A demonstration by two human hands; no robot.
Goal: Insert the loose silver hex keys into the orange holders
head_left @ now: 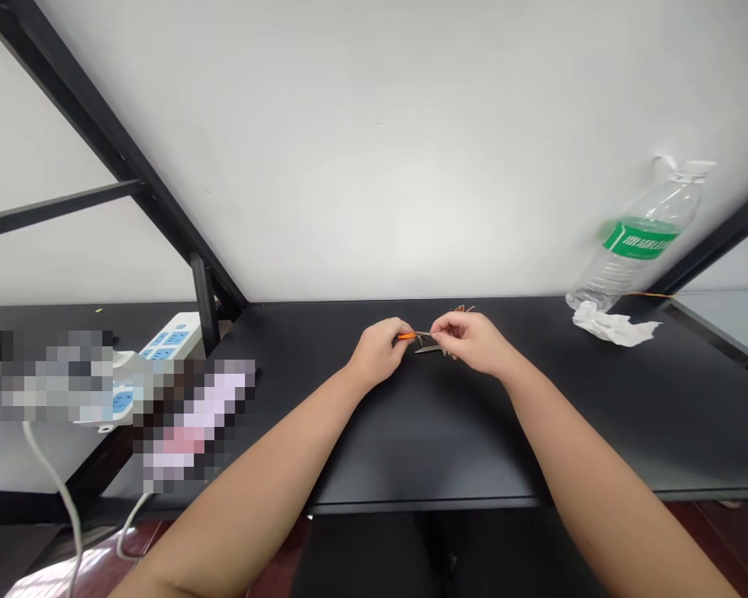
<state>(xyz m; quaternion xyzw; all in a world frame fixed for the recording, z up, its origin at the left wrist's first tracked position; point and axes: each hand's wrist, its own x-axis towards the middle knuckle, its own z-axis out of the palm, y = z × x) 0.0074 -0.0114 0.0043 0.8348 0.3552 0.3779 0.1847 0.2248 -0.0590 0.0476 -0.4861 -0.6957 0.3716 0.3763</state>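
Observation:
Over the middle of the black table, my left hand [379, 353] is closed in a pinch on a small, thin orange piece [405, 336]. A thin greyish strip [424, 334] runs from the orange end across to my right hand [467, 340], whose thumb and fingers are pinched on its other end. Whether the strip and the orange piece are one thing I cannot tell. Below the strip, a grey, narrow, pointed object [429, 350] lies on the table. Several thin brown sticks or wires [463, 309] show behind and under my right hand, which partly hides them.
The black table [411, 440] meets a white wall. At the back right, a clear bottle with a green label [642, 238] leans on the wall, beside crumpled white tissue [614, 325]. A white power strip [171, 339] and a blurred pinkish object [205, 415] with a cable are at left.

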